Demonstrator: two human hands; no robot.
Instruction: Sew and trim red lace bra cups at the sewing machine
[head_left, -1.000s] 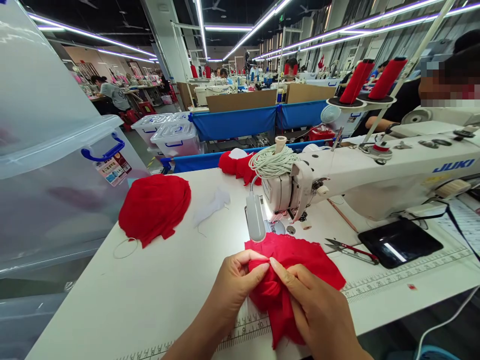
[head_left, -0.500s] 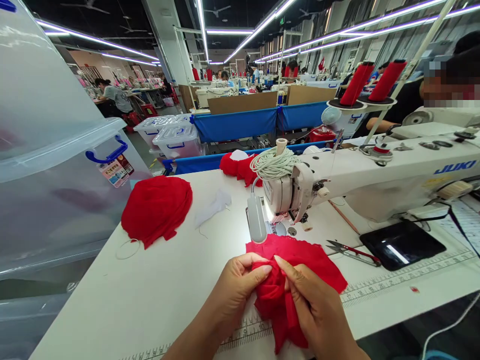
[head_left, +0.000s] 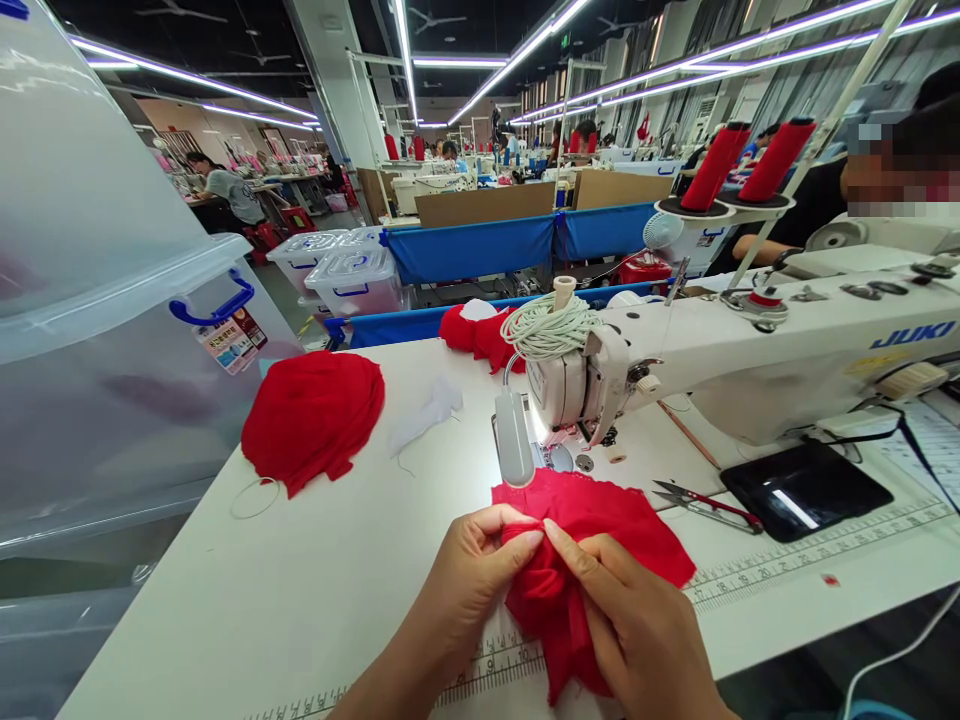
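A piece of red fabric (head_left: 615, 520) lies bunched on the white table in front of the sewing machine (head_left: 675, 350). My left hand (head_left: 480, 560) pinches its upper left edge between thumb and forefinger. Close beside it, my right hand (head_left: 630, 600) grips the same fabric, its thumb and forefinger tips nearly meeting the left thumb. Part of the cloth hangs in folds between the hands toward the table's front edge. The fingers under the cloth are hidden. Just beyond the fabric are the machine's needle area and a grey lamp (head_left: 514, 440).
A pile of red fabric (head_left: 311, 415) and a white scrap (head_left: 427, 415) lie left. Thread snips (head_left: 709, 505) and a black phone (head_left: 806, 487) lie right, by a printed ruler (head_left: 750, 575). Clear plastic bins (head_left: 112, 420) stand at the left edge. Another person's arm (head_left: 757, 250) shows behind the machine.
My right hand's fingertips have shifted slightly left, closer to my left thumb, on the red fabric. Other things on the table stay where they were.
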